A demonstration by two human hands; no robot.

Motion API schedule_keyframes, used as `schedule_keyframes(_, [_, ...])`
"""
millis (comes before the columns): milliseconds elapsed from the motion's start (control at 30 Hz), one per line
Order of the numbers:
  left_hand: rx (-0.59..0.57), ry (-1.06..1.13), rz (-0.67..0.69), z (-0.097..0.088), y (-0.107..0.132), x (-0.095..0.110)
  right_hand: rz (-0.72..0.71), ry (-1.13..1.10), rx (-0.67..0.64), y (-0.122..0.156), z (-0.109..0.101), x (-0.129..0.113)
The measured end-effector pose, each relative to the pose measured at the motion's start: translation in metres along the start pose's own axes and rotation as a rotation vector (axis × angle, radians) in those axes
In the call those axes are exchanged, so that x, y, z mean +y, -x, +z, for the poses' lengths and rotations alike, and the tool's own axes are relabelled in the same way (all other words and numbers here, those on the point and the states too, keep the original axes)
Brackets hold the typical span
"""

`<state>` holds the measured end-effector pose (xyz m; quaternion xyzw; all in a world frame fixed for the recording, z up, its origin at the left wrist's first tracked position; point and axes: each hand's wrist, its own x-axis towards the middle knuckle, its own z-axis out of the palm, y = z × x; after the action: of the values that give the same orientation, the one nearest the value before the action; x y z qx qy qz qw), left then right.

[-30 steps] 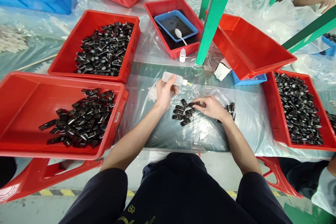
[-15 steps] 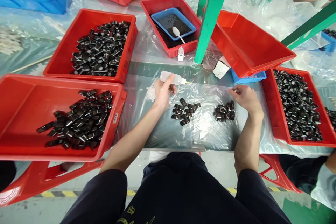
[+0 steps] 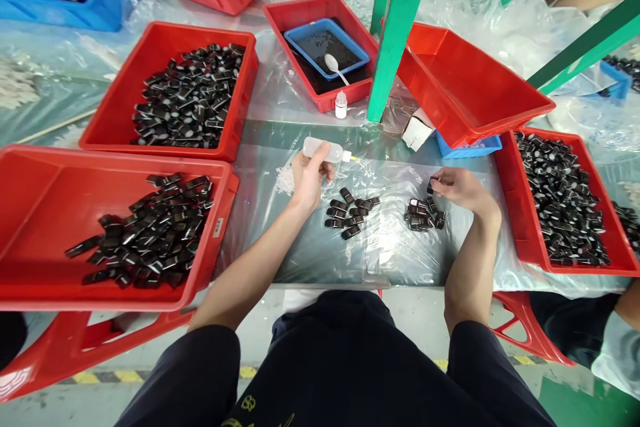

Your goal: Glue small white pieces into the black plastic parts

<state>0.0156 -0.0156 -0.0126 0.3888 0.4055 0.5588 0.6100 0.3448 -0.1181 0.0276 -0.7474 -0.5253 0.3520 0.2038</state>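
My left hand (image 3: 310,180) is closed around a translucent squeeze bottle (image 3: 323,149), which lies sideways in the grip with its thin yellow tip pointing right. Between the fingertips of my right hand (image 3: 459,187) is a small black plastic part (image 3: 431,185), partly hidden by the fingers. Just below it sits a cluster of similar black parts (image 3: 423,215) on the plastic-covered table. Another loose group of black parts (image 3: 350,213) lies to the left, below the bottle's tip. Small white pieces (image 3: 285,180) are heaped beside my left hand.
Red bins of black parts stand at left (image 3: 150,233), behind it (image 3: 195,97), and at right (image 3: 565,200). A green post (image 3: 390,47) rises near a tilted red bin (image 3: 480,80). A small white bottle (image 3: 341,107) stands by a blue tray (image 3: 327,47) holding a white spoon (image 3: 334,65).
My right hand has lifted a black part from the right cluster and holds it slightly above. My left hand keeps the squeeze bottle nearly still. The whole view has shifted slightly.
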Motion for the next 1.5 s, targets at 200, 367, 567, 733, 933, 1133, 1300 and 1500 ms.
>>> schedule_keyframes(200, [-0.004,0.008,0.001,0.000,0.001,0.000,-0.307,-0.261,0.060,-0.006,0.038,-0.028])
schedule_keyframes(367, [0.001,0.000,-0.011,0.002,0.002,0.000,-0.388,-0.328,-0.115,-0.003,0.075,-0.045])
schedule_keyframes(567, [-0.002,0.018,-0.009,0.001,0.001,0.001,-0.394,-0.248,-0.352,0.001,0.084,-0.047])
schedule_keyframes(733, [-0.006,0.012,-0.002,0.001,0.002,0.002,-0.333,-0.238,-0.475,0.001,0.073,-0.044])
schedule_keyframes(933, [-0.007,0.022,-0.001,0.001,0.002,0.002,-0.325,-0.313,-0.403,-0.001,0.079,-0.043])
schedule_keyframes(1133, [-0.004,0.009,0.008,0.000,0.001,0.001,-0.372,-0.282,-0.506,0.001,0.080,-0.047])
schedule_keyframes(1300, [-0.005,0.024,0.017,0.000,0.000,0.001,-0.427,-0.195,-0.230,-0.009,0.081,-0.039])
schedule_keyframes(1500, [-0.003,0.017,0.009,0.000,0.001,0.000,-0.237,0.146,0.135,-0.015,0.079,-0.033])
